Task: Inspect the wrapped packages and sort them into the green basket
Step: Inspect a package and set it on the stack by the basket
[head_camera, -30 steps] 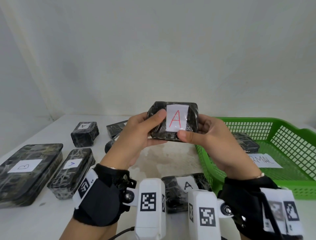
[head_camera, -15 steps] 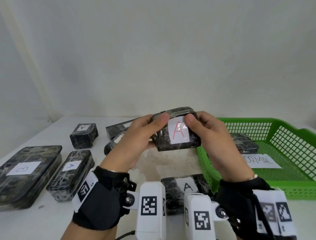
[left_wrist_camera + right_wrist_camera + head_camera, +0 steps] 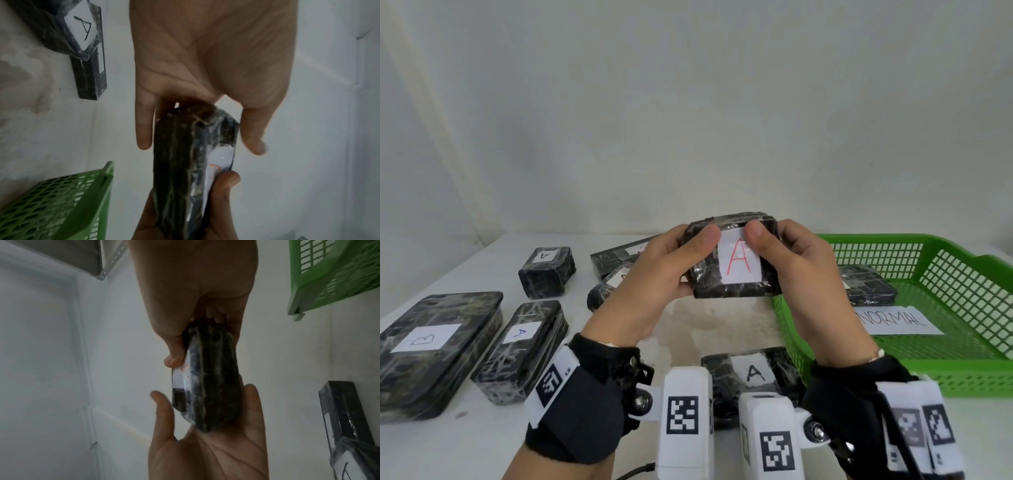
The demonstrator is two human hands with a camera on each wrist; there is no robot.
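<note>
Since the earlier frame the package (image 3: 734, 262) has dropped lower and tipped label-up, just left of the basket (image 3: 962, 308). Left hand (image 3: 661, 274) and right hand (image 3: 796, 270) each pinch an end, thumbs on the label. Glossy film over a dark, round-edged block: support underneath, turn slowly, check seams.

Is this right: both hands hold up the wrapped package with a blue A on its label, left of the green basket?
Not quite. The A on the held package is red, not blue; the head view shows it. Otherwise right: left hand and right hand both hold it, left of the green basket.
</note>
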